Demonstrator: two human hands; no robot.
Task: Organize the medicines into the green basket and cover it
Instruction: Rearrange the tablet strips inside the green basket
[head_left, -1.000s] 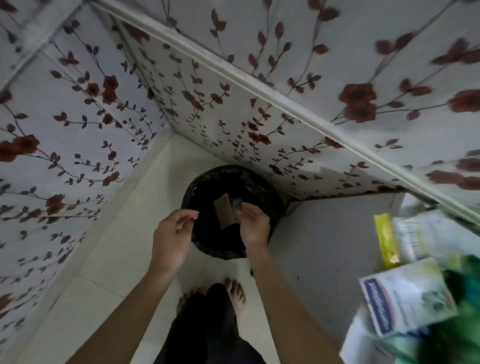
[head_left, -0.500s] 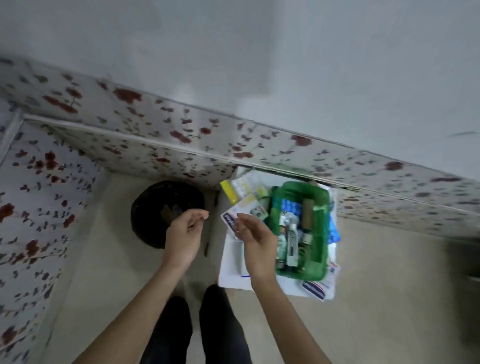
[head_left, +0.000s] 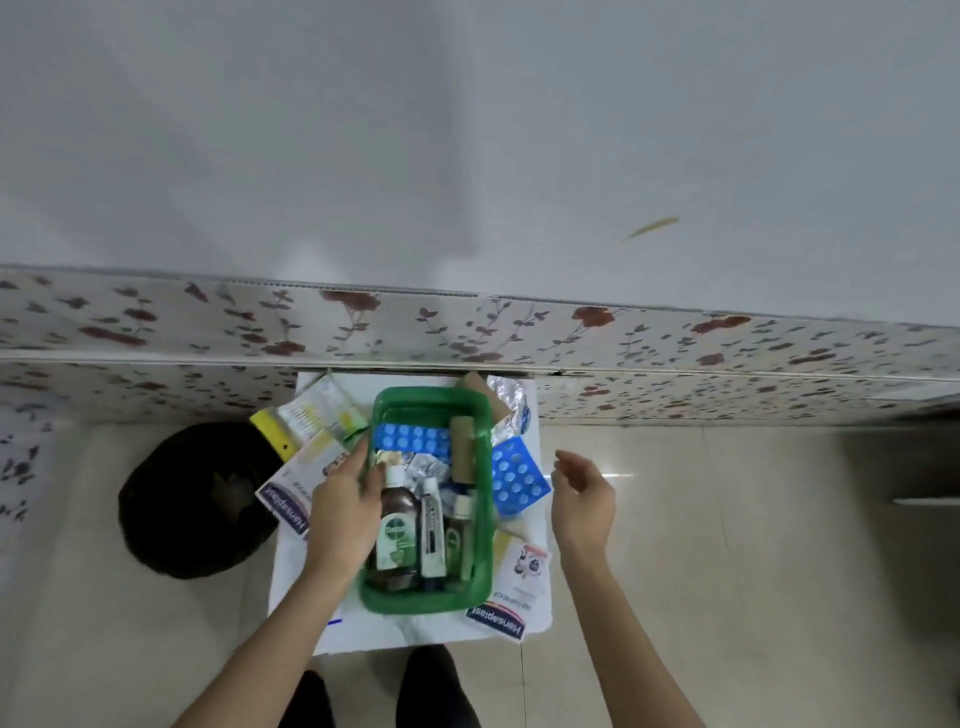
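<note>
At the far left a black bin (head_left: 200, 499) stands on the tiled floor, just beside a white sheet (head_left: 384, 631) spread on the floor against the flowered wall. On the sheet's left part lie a yellow-capped item (head_left: 274, 434), a pale leaflet or sachet pack (head_left: 322, 410) and a plaster box (head_left: 288, 501), all outside the basket.

The left hand (head_left: 345, 499) reaches over these to the left rim of the green basket (head_left: 423, 600), fingers stretched and loosely open; it seems to rest against the rim near the brown bottle (head_left: 397, 530), though blur makes it hard to say whether it pinches anything. Inside the basket, next to the bottle, lie a white tube (head_left: 432, 535), a small greenish bottle (head_left: 460, 535), a blue pill strip (head_left: 410, 439), some foil strips (head_left: 426, 465) and a tan roll (head_left: 462, 449).

To the right of the basket, on the sheet, a second blue pill strip (head_left: 517, 475) leans against the wall of the basket, a silver foil pack (head_left: 506, 402) lies behind it, and another plaster box (head_left: 511, 603) sits at the near right corner. The right hand (head_left: 584, 496) hovers near the blue strip, open and curled, holding nothing.

The job looks to be mid-way: sorting goes on, and no cover is in view. The next move likely calls for picking up the loose packs on either side and laying them flat in the basket so a cover can sit.
</note>
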